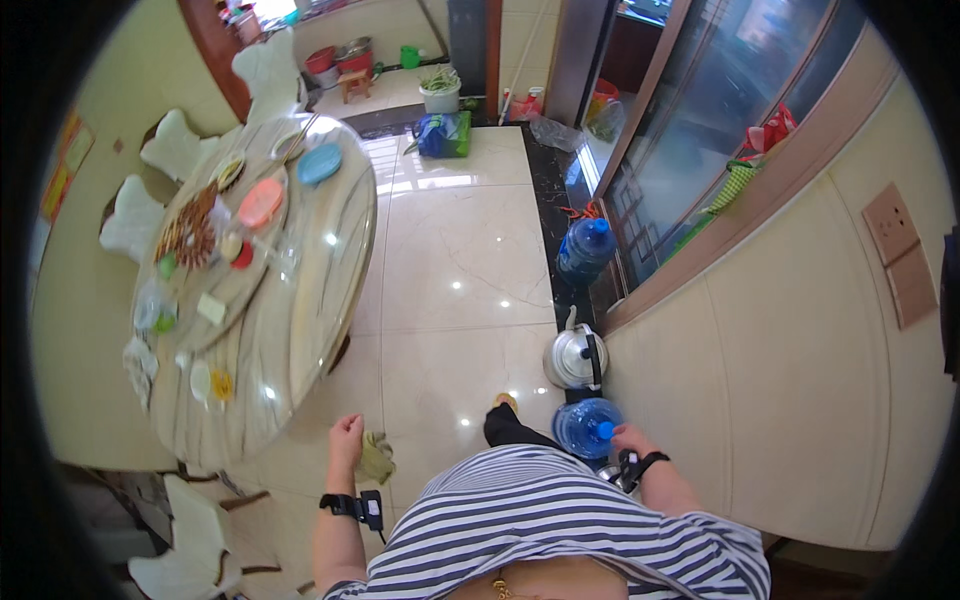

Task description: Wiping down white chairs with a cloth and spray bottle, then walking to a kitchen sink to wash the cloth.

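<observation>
My left hand (347, 435) is closed on a greenish cloth (376, 457) that hangs over the floor, right of the marble table's near end. At the lower right, my right hand (631, 439) is at the blue cap of a large clear-blue water bottle (585, 426) standing by the wall; whether the fingers grip the cap cannot be told. Just beyond that bottle is a metal kettle (574, 358) with a black handle. A second blue water bottle (586, 251) stands farther along the dark floor border. Both wrists wear black straps with small devices.
An oval marble table (315, 322) with dishes and bags fills the left, with white chairs (176, 146) around it. Sliding glass doors (705, 112) and a wall (787, 360) bound the right. Ahead are a blue-green package (444, 136) and a white bucket of greens (440, 96).
</observation>
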Demonstrator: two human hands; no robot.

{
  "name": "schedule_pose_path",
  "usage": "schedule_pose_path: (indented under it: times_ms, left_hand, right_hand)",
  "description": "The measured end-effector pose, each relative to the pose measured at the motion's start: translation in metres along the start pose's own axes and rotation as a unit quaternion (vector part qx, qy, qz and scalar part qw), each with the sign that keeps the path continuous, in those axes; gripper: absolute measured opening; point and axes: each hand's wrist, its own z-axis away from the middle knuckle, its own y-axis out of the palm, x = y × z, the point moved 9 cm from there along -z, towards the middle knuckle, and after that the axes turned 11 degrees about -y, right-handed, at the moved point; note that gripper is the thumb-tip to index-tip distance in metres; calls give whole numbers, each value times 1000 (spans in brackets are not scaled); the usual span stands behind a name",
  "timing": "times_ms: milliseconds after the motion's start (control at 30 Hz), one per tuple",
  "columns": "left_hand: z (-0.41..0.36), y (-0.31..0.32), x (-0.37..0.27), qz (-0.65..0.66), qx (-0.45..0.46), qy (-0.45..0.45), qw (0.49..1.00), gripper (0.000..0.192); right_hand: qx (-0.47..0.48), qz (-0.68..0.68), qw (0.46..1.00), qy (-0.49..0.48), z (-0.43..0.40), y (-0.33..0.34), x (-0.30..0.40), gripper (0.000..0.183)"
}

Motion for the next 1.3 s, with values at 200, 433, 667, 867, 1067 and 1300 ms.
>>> schedule_pose_path:
  times_ms: [200,433,667,867,1067,1300]
  left_hand:
    - [-89,30,-102,90,22,-21,995,23]
    - [-231,96,-234,95,76,7,993,23]
    - [-406,179,-391,63,130,75,987,25]
    - [-511,278,-530,294,274,-71,913,28]
    - [-585,404,-679,469,362,-106,798,28]
    - [-670,474,-755,455,347,-115,812,28]
  right_hand:
    - [-44,-91,993,-56,-102,-85,145,28]
    - [-99,-85,987,-98,-219,-155,256,33]
    - [-53,-76,993,70,-287,-168,178,37]
    - [-118,-219,962,116,-317,-224,247,39]
    - [-81,-262,957,91,-443,-299,230,34]
    - [-160,-265,951,-10,-577,-491,380,30]
